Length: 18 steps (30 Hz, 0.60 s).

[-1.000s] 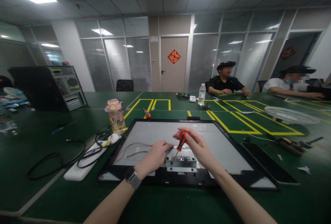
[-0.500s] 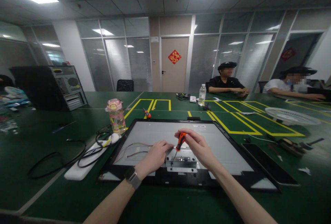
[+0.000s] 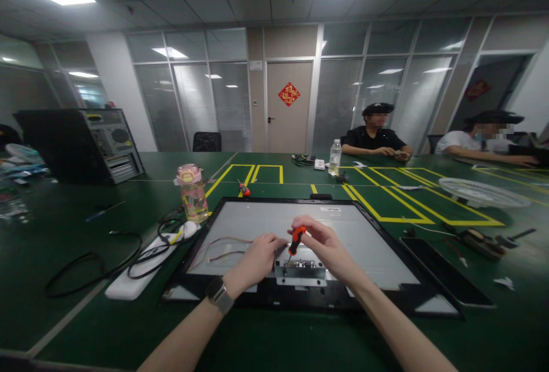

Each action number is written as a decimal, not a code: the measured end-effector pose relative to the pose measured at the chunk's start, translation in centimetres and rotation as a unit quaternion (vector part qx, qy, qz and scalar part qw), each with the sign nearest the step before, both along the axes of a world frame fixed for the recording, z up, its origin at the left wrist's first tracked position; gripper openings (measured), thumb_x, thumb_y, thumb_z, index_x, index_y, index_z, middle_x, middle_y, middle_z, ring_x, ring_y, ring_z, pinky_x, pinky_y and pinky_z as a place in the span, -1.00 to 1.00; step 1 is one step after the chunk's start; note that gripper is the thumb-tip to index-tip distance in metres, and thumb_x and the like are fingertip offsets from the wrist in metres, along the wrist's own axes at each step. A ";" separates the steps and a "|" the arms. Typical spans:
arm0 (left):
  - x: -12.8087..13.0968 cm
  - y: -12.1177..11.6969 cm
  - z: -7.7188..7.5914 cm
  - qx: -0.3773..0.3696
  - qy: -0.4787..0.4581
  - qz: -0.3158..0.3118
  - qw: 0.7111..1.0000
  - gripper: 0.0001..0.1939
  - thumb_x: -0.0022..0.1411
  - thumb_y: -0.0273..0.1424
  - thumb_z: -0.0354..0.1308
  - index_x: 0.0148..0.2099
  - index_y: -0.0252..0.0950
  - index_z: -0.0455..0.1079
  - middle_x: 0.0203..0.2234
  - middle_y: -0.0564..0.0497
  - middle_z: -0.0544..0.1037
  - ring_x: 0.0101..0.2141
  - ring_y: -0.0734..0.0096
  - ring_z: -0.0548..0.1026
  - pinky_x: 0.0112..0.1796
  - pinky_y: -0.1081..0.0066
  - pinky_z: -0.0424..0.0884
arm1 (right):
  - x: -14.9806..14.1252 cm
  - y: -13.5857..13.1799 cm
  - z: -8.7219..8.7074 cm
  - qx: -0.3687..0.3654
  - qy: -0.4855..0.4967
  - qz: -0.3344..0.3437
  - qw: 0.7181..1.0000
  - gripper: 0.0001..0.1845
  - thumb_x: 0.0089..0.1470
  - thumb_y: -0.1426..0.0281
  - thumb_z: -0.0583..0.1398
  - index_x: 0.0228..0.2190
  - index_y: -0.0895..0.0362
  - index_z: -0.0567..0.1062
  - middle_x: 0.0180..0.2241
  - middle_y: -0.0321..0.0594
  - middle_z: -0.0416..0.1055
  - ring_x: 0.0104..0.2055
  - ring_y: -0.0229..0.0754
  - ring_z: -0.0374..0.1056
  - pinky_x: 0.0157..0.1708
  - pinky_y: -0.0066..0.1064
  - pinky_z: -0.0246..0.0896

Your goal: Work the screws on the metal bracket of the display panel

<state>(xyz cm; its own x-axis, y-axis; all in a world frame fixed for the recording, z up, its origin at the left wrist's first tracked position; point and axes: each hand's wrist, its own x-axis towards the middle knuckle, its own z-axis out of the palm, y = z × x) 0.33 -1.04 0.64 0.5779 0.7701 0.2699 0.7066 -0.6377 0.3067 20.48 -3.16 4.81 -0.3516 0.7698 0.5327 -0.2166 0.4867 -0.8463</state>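
Big flat panel (image 3: pixel 377 252) lies light-grey side up near the table's (image 3: pixel 300 349) near edge, about midway along it from where I stand, frame flat on the top. Metal bracket (image 3: pixel 300 273) sits on the panel, by the middle of its near edge; that's the part both hands are at. Right hand (image 3: pixel 330 246) is closed round the red-and-black handle of a screwdriver (image 3: pixel 297 239), shaft tilted down and left to the bracket's left part, probably so the tip reaches a screw there; tip contact too small to confirm. Left hand (image 3: pixel 255 257) lies low over the panel, fingertips at the bracket's upper left corner, likely steadying it against the tool; can't tell whether they pinch it or only press. Thin wires (image 3: pixel 234 238) run over the panel left of that hand, so they're out of the tool's way. White power strip (image 3: pixel 132 280) and pink-lidded cup (image 3: pixel 193 194) are off the panel's left side, dark slab (image 3: pixel 446 272) just beside its right. Toward the table's far edge: clear bottle (image 3: pixel 335 157), upright; black computer case (image 3: pixel 55 143) stands toward the far left corner, sideways on. Two people, one in a black top (image 3: pixel 373 138), one in white (image 3: pixel 463 142), sit across on the right, arms on the table
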 end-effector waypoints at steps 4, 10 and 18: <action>0.0 0.0 0.0 -0.002 -0.008 -0.003 1.000 -0.58 0.24 -0.68 -0.12 0.00 -0.20 0.38 -0.18 -0.02 0.44 -0.13 0.30 0.37 -0.07 0.35 0.30 | 0.0 0.1 -0.1 -0.013 0.000 -0.002 1.000 -0.79 0.17 0.25 0.20 -0.20 0.02 0.57 -0.23 -0.20 0.49 -0.18 -0.14 0.45 -0.08 -0.24 0.33; 0.0 0.0 0.0 0.000 -0.007 -0.005 1.000 -0.57 0.25 -0.68 -0.12 0.02 -0.20 0.36 -0.17 -0.02 0.44 -0.12 0.30 0.36 -0.06 0.35 0.28 | 0.0 0.0 -0.4 -0.033 0.007 0.005 0.999 -0.73 0.16 0.21 0.20 -0.13 0.03 0.54 -0.16 -0.14 0.51 -0.09 -0.09 0.43 -0.01 -0.16 0.29; 0.1 -0.1 0.1 -0.017 0.020 0.009 1.000 -0.59 0.26 -0.67 -0.11 0.03 -0.20 0.34 -0.13 -0.03 0.42 -0.09 0.28 0.35 -0.03 0.33 0.27 | 0.1 0.1 -0.4 -0.034 -0.004 0.003 0.999 -0.69 0.21 0.24 0.15 -0.03 0.02 0.50 -0.21 -0.15 0.52 -0.10 -0.10 0.44 0.02 -0.16 0.26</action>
<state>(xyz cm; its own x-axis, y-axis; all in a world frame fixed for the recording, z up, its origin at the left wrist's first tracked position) 0.47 -1.10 0.78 0.5733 0.7891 0.2204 0.7301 -0.6141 0.2996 20.59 -3.02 4.39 -0.3600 0.8019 0.4768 -0.2127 0.4271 -0.8788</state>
